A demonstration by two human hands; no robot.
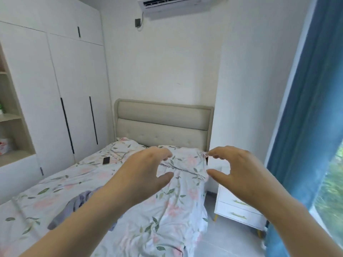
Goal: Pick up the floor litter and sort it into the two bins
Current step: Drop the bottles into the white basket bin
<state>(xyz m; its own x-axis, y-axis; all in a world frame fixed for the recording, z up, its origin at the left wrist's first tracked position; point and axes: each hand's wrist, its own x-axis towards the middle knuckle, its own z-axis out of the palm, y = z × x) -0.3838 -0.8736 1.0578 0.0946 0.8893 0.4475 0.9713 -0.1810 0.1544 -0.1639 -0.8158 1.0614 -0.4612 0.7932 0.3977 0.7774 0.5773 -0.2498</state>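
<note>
My left hand and right hand hover over the floral bed near its right edge, fingers wide and loosely bent, holding nothing. Where litter or bins lie, I cannot tell.

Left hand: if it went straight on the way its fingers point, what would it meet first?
Probably the floral pillow, before the headboard; the left hand hovers above the bed, so depth is uncertain.

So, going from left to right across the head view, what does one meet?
open shelf → white wardrobe → phone → left hand → right hand → blue curtain
</note>
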